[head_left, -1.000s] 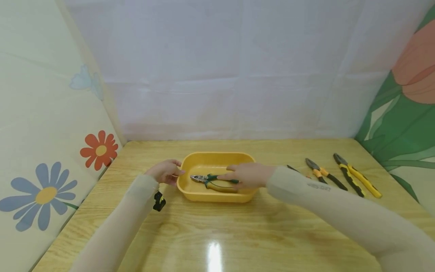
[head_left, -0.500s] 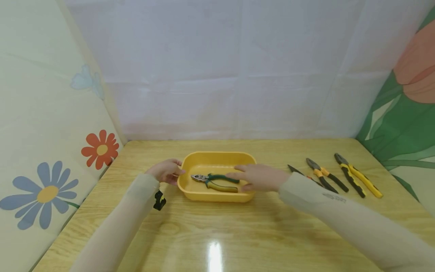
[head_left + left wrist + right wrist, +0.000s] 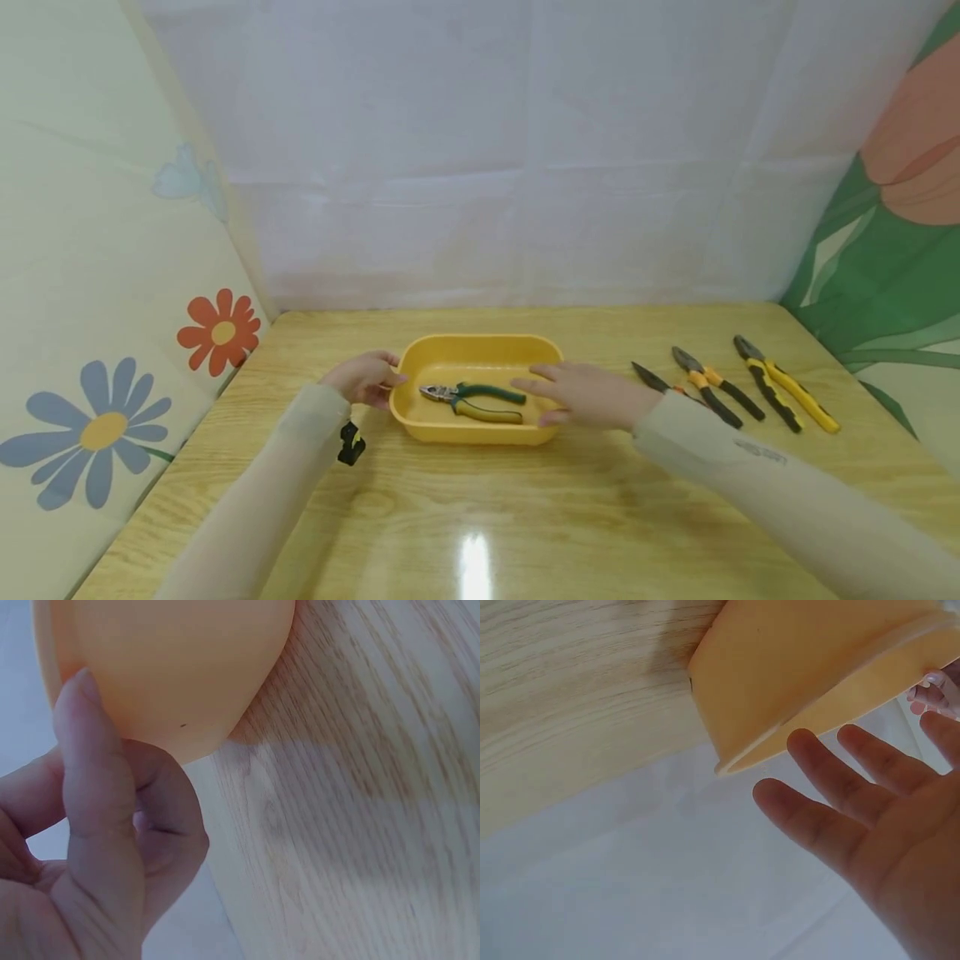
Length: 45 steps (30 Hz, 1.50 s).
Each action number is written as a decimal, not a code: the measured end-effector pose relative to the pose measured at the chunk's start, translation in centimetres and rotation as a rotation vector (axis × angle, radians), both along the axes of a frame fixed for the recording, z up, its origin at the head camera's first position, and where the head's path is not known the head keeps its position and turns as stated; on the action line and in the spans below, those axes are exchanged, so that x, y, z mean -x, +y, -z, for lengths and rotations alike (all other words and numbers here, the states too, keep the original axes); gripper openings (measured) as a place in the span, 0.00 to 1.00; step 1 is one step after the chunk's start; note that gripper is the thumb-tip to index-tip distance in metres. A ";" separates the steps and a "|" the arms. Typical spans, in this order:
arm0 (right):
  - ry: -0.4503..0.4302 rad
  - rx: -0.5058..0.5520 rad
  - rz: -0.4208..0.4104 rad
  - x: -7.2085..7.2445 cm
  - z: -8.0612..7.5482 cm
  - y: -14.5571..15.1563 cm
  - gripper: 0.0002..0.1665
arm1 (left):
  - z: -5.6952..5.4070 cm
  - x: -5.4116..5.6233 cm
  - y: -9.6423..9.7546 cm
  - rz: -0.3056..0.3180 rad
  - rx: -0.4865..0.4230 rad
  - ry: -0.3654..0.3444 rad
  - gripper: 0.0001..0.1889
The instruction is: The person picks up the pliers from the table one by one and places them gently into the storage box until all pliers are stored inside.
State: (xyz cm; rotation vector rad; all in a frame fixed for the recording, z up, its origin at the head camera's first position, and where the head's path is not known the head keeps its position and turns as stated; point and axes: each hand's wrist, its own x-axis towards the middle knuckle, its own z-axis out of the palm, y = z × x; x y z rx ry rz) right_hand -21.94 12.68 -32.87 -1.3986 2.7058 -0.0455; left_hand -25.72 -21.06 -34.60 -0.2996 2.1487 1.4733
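A yellow plastic tub [image 3: 472, 434] stands on the wooden table, and green-and-yellow combination pliers [image 3: 487, 413] lie flat inside it, head to the left. At the tub's left end, my left hand [image 3: 365, 379] holds the rim; the left wrist view shows the thumb on the tub wall [image 3: 172, 667] and the forefinger bent. My right hand [image 3: 596, 396] hovers over the tub's right end with fingers spread, apart from the pliers. In the right wrist view, that hand [image 3: 885, 817] is empty, its fingertips close to the tub rim.
To the right lie dark-jawed pliers [image 3: 651, 377] partly behind my right forearm, orange-and-black pliers [image 3: 712, 385] and yellow-and-black pliers [image 3: 783, 383]. A small black-and-yellow object [image 3: 351, 443] is beside my left wrist. White cloth [image 3: 487, 167] hangs behind the table.
My right hand has let go of the green-and-yellow pliers and drawn back to the right, its fingers spreading. The pliers stay in the tub. My left hand has not moved noticeably.
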 end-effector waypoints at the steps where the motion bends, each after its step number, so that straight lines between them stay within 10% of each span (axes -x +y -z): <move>1: 0.005 0.002 0.004 -0.1 0.1 0.2 0.37 | 0.0 0.0 0.0 0.003 0.001 0.000 0.16; 45: 0.043 0.131 0.130 -1.9 0.4 6.0 0.39 | 0.4 0.0 -0.4 -0.011 -0.049 0.000 0.18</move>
